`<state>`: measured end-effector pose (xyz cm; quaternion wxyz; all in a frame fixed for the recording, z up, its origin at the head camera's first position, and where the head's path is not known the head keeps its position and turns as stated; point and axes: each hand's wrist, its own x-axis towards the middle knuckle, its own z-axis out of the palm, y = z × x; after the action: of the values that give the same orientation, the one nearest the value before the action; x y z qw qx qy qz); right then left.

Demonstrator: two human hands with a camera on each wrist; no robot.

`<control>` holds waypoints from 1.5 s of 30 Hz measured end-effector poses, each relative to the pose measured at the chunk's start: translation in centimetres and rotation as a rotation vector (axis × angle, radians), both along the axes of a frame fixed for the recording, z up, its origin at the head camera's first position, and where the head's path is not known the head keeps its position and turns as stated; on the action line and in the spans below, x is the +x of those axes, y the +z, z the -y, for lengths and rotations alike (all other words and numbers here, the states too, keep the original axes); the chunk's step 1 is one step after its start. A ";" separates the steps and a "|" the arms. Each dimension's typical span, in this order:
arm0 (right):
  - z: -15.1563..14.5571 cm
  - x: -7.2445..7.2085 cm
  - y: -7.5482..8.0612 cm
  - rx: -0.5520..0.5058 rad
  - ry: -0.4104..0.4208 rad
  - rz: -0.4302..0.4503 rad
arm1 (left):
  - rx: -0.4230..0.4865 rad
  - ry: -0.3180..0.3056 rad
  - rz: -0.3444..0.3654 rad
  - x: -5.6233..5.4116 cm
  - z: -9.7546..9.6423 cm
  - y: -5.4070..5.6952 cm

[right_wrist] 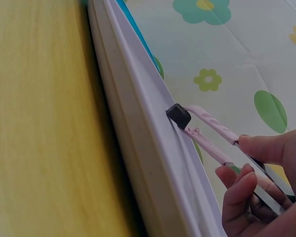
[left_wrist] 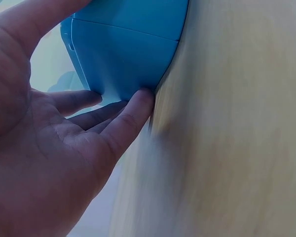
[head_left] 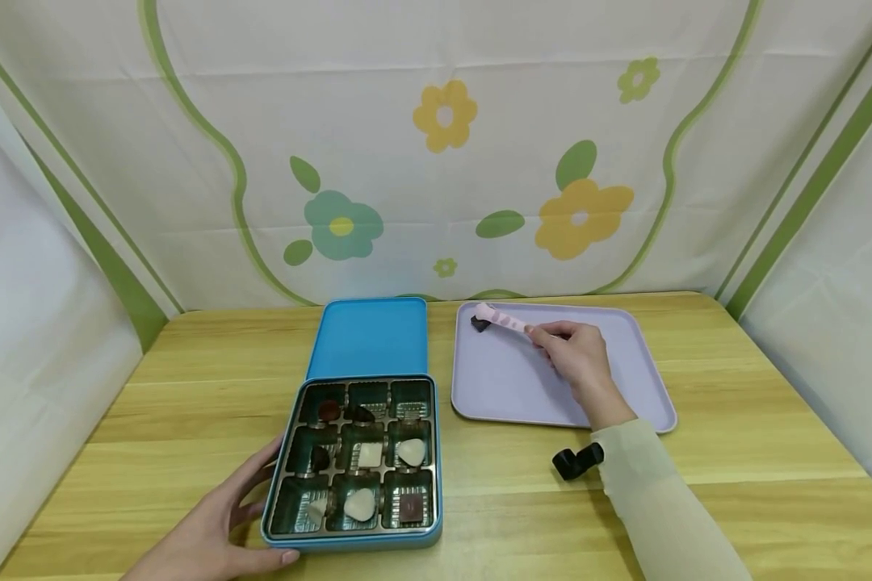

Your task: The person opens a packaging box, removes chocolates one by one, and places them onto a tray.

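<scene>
My right hand [head_left: 577, 355] holds pale pink tongs [head_left: 505, 319] with darker pink spots, thumb on one arm and fingers on the other. At the tongs' tips is a small dark chocolate [right_wrist: 178, 115], between the two ends, at the far left part of the lilac tray [head_left: 509, 387]. My left hand [head_left: 214, 516] rests against the near left corner of a blue tin [head_left: 349, 542]. Its thumb lies along the front side and its fairly straight fingertips [left_wrist: 143, 96] touch the left side. Inside the tin, a divided insert holds dark, reddish, white and brown chocolates [head_left: 410, 507].
The tin's blue lid [head_left: 371, 335] lies behind it, beside the tray. A black two-part device [head_left: 577, 461] sits by the right sleeve's cuff [head_left: 621, 436]. Behind the wooden table [head_left: 211, 387] hangs a white cloth with flowers [head_left: 443, 117], and cloth closes both sides.
</scene>
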<state>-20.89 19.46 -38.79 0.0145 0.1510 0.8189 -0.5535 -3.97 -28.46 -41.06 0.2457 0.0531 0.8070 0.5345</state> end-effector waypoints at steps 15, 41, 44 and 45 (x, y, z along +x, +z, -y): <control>0.1 0.0 -0.1 0.051 -0.007 -0.015 | -0.025 -0.005 -0.028 0.2 0.0 0.0; 0.7 1.9 2.5 0.111 0.109 -0.128 | 0.020 -0.009 0.028 -0.2 0.3 -0.2; 0.8 2.4 2.9 0.110 0.165 -0.154 | 0.091 -0.015 0.049 -0.3 0.4 -0.4; 0.9 2.6 3.1 0.111 0.190 -0.167 | 0.112 -0.020 0.050 -0.4 0.4 -0.5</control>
<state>-18.25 18.57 -35.70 -0.0097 0.0267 0.8573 -0.5141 -4.33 -28.90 -41.53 0.2679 0.0616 0.7689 0.5773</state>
